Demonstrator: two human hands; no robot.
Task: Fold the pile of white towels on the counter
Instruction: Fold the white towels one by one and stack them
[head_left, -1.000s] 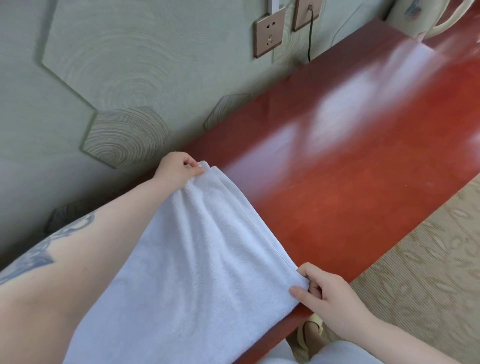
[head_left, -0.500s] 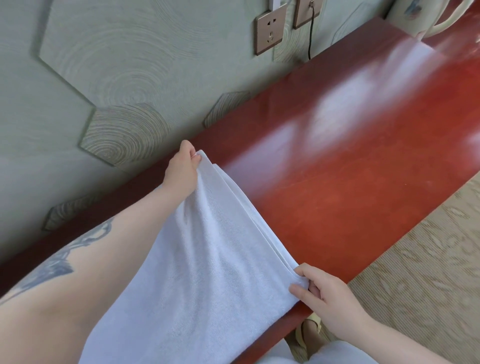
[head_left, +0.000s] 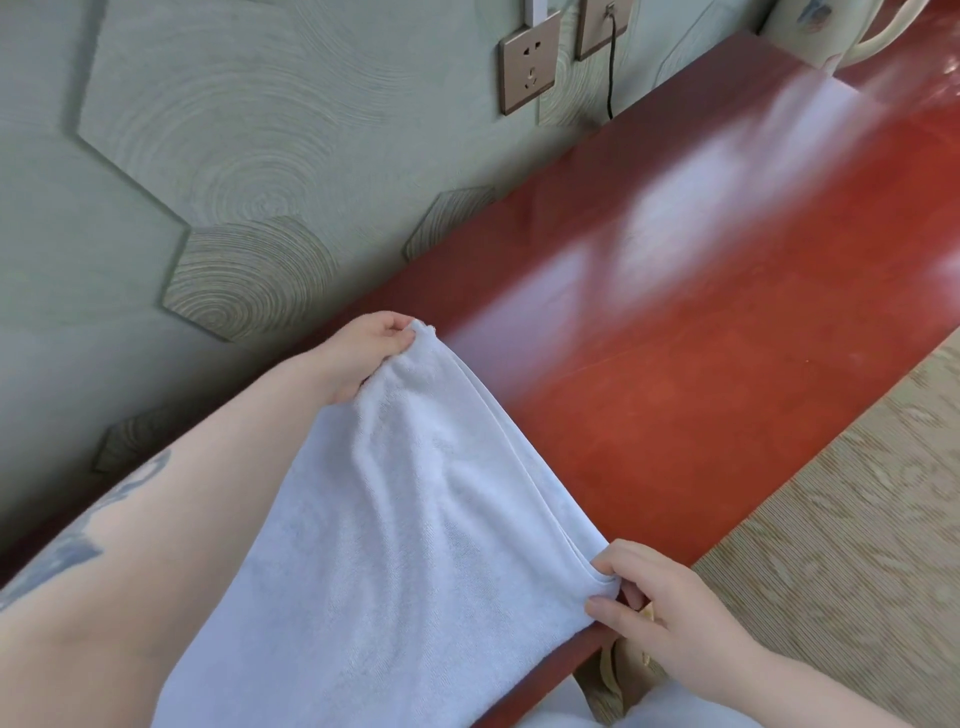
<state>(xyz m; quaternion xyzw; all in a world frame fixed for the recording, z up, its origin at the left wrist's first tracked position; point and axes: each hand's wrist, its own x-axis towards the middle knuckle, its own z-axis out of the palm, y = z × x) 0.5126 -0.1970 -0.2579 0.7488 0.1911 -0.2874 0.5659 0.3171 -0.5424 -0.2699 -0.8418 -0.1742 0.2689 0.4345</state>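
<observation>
A white towel (head_left: 395, 530), doubled over in layers, stretches across the red wooden counter (head_left: 701, 364) toward me. My left hand (head_left: 363, 353) pinches its far corner near the wall. My right hand (head_left: 660, 608) pinches the near corner at the counter's front edge. The layered edge between the two corners is pulled taut and raised a little off the counter. The rest of the towel runs out of the bottom left of the view under my left forearm.
A green wall with hexagon panels backs the counter, with two sockets (head_left: 530, 67) and a black cable (head_left: 610, 78) plugged in. A pale kettle or jug (head_left: 810, 21) stands at the far right end. Patterned carpet (head_left: 857, 519) lies below the counter's front edge.
Both hands keep their pinch on the corners. My left hand has turned and lifted the far corner slightly, and the towel's edge has bunched more there.
</observation>
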